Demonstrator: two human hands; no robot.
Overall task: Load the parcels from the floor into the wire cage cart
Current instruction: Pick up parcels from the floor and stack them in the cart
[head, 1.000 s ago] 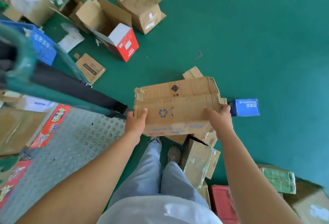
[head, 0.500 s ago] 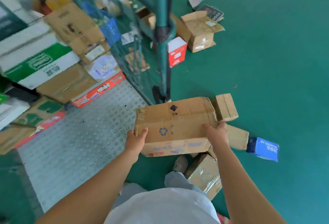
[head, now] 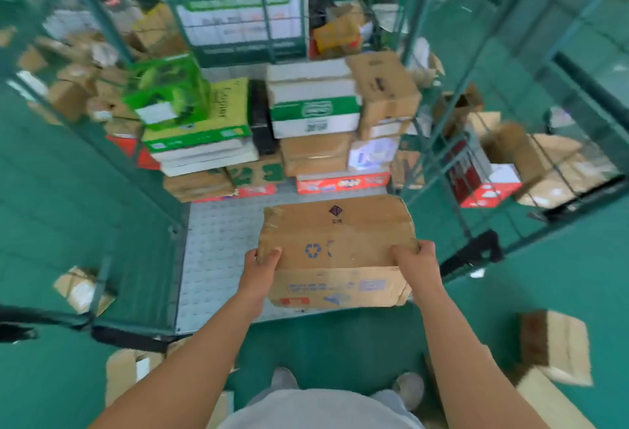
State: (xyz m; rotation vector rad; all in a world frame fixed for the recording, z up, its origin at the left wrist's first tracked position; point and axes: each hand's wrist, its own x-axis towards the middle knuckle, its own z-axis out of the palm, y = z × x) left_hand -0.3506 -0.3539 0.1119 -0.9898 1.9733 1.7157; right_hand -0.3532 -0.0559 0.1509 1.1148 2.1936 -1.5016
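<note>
A worn brown cardboard parcel (head: 337, 241) with a blue recycling mark is held over the front of the wire cage cart's studded grey floor (head: 218, 258). My left hand (head: 260, 270) grips its near left corner, thumb on top. My right hand (head: 417, 263) grips its near right corner the same way. The cart's green wire side panels (head: 442, 142) stand open left and right. Several parcels (head: 313, 115) are stacked at the back of the cart.
Loose cardboard boxes lie on the green floor: one at the lower right (head: 554, 347), one at the lower left (head: 131, 370), one left of the cart (head: 80, 287). A red and white box (head: 486, 187) and open cartons sit behind the right panel. My shoes (head: 406, 387) are just before the cart.
I have turned to face the cart head on. The parcel, held in both hands throughout, has moved from over the floor pile to over the front of the cart's floor.
</note>
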